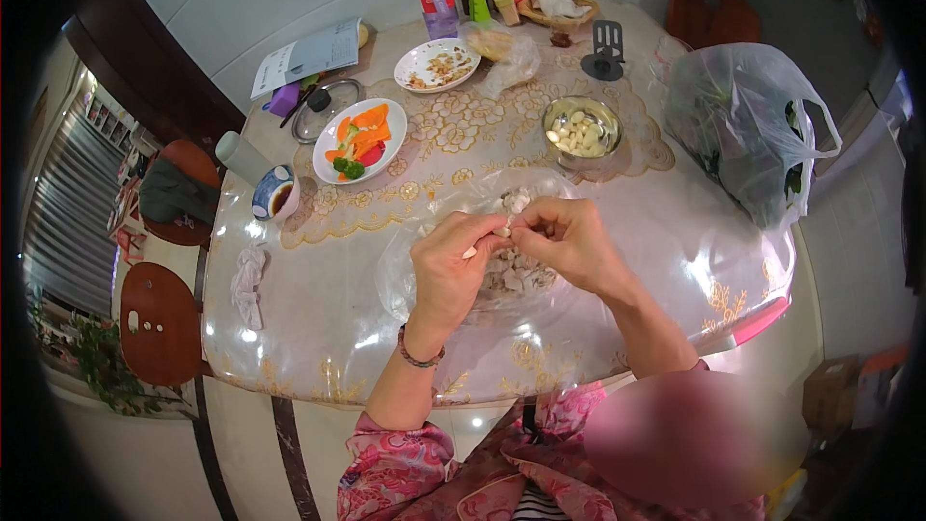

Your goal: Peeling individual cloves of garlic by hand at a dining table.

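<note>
A garlic clove (502, 231) is pinched between the fingertips of both my hands, above a clear plastic bag (398, 271) spread on the table. My left hand (452, 260), with a beaded bracelet at its wrist, grips the clove from the left; a second pale clove (469, 252) shows against its palm side. From the right, my right hand (568, 235) holds the clove with thumb and forefinger. Garlic skins (517, 275) lie heaped on the bag under the hands, and a whitish garlic piece (515, 199) sits just beyond them. Peeled cloves fill part of a steel bowl (613, 148) farther back.
Left of the bag are a plate of cut vegetables (325, 166), a blue-and-white bowl of dark sauce (268, 184) and a crumpled tissue (249, 286). A bag of greens (731, 123) stands at right. Behind are a food-scrap plate (405, 65), a purple bottle (434, 0) and a slotted spatula (608, 43).
</note>
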Demonstrator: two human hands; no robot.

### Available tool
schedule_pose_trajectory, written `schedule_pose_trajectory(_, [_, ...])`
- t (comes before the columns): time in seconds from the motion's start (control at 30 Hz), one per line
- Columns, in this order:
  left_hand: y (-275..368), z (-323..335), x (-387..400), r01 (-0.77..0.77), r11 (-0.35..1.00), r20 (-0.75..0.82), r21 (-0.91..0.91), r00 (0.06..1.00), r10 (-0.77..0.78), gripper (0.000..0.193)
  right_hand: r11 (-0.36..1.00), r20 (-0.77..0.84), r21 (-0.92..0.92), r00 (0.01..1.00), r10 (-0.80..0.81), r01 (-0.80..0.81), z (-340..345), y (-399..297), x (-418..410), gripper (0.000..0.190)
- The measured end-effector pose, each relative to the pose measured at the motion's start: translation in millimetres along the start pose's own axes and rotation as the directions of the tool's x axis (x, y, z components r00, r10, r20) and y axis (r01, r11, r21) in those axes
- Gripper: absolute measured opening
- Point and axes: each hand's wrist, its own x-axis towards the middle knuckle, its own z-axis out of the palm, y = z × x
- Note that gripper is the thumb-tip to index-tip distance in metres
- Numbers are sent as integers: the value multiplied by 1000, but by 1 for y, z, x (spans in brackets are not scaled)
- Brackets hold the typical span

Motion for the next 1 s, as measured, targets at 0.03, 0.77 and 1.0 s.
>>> schedule_pose_trajectory(0.03, [1, -1, 0, 0, 1000, 1, 0, 1000, 0, 27, 997, 38, 70, 999, 38, -41, -1, -1, 0, 11])
schedule_pose_trajectory(0.77, [-4, 5, -4, 294, 891, 62, -347, 955, -291, 19, 984, -11, 137, 993, 116, -113, -2, -16, -4, 10])
schedule_pose_trajectory(1.0, [-4, 9, -5, -39, 995, -25, 91, 999, 42, 28, 998, -43, 29, 998, 51, -49, 1, 3, -2, 11])
